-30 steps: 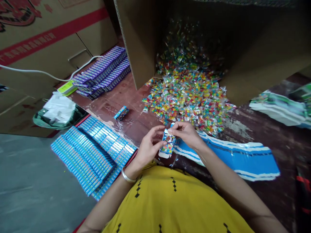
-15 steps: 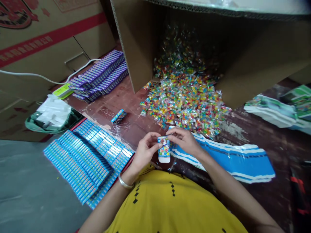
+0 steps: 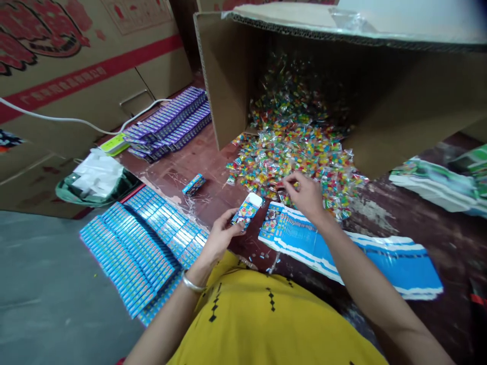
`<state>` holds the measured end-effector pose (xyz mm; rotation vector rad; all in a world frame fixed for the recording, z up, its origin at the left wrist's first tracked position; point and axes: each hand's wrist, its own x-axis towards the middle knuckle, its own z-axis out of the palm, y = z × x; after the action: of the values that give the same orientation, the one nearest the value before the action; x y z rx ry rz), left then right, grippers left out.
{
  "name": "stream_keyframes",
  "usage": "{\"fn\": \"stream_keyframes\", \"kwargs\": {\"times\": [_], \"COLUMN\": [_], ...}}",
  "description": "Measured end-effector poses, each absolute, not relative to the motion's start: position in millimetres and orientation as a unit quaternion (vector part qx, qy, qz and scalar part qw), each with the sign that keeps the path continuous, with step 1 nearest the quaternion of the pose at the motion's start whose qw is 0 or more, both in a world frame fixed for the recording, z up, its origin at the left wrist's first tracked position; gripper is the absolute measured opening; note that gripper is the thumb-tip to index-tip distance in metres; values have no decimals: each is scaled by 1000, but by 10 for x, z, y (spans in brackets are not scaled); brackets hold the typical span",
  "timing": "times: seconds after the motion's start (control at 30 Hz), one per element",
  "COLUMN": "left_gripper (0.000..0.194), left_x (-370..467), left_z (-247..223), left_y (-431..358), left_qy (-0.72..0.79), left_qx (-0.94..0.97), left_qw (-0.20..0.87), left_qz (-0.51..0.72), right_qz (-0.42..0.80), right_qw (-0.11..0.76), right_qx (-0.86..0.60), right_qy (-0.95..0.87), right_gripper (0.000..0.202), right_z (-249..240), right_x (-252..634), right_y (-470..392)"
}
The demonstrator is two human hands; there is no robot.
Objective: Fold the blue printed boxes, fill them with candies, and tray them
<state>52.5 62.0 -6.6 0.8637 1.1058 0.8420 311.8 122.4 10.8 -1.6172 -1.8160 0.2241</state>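
Two hands: left (image 3: 227,229) pinching small box (image 3: 248,210); right (image 3: 304,196) half-curled, fingertip contents unclear.

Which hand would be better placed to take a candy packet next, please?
Probably the right: the right hand is at the near edge of the candy packets, while the left hand holds the small blue carton.

Looks like a small packing workshop: candy packets (image 3: 292,157) spilling from a big carton (image 3: 228,86), flat box blanks (image 3: 395,258) fanned out, filled rows (image 3: 129,258) stacked near the worn red surface's edge.
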Motion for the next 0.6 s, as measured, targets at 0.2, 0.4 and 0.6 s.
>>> {"fn": "stream_keyframes", "kwargs": {"times": [0.2,0.4,0.6], "left_gripper": [38,42,36], "left_x": [600,682,763], "left_z": [-133,-24,20], "left_y": [638,599,575], "left_qy": [492,451,428], "left_qx": [518,542,530], "left_qw": [604,613,634], "left_qz": [354,357,365], "right_qz": [189,155,175], "right_qw": [379,334,330], "right_qx": [-571,-538,-527], "right_qy": [-703,-758,-763], "right_gripper": [10,12,12], "right_z": [568,618,520], "right_x": [2966,2754,2546], "right_y": [1036,1000,958]}}
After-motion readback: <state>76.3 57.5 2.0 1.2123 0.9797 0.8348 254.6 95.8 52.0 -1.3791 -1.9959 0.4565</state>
